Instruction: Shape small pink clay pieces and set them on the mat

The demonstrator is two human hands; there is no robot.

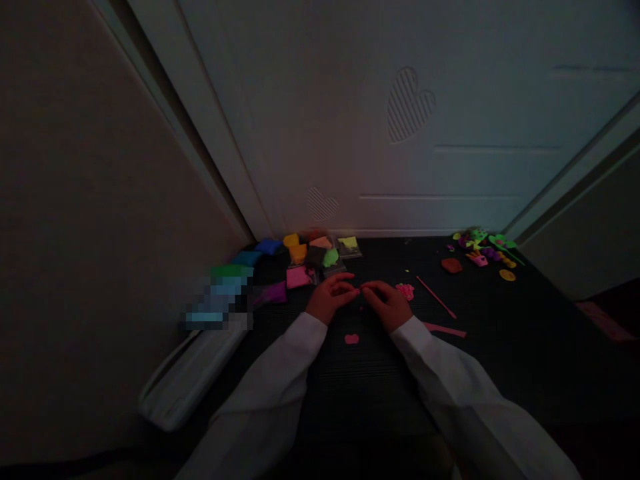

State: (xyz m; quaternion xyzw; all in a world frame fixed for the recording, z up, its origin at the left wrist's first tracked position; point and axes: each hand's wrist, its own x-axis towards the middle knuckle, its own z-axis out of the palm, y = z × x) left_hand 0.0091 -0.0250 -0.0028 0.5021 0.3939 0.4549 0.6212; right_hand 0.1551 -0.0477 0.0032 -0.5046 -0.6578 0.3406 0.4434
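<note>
My left hand [329, 298] and my right hand [388, 305] meet fingertip to fingertip over the dark table. Thumb and finger of the left hand pinch what looks like a tiny piece of pink clay [357, 291]; its other fingers stretch out. The right hand's fingertips are pressed together close beside it, and what they hold, if anything, is too small to make out. Below the hands lies a flat pink clay shape [352, 339]. Just right of the right hand sits a cluster of small pink clay pieces [405, 291], with a thin pink stick tool [437, 297] beyond it.
A pink strip [446, 330] lies by the right sleeve. Bags of coloured clay, including a pink one [299, 277], line the back left. A white case [195, 373] is at the left edge. Colourful clay figures [477, 243] and a reddish-brown lump [451, 265] are at the back right.
</note>
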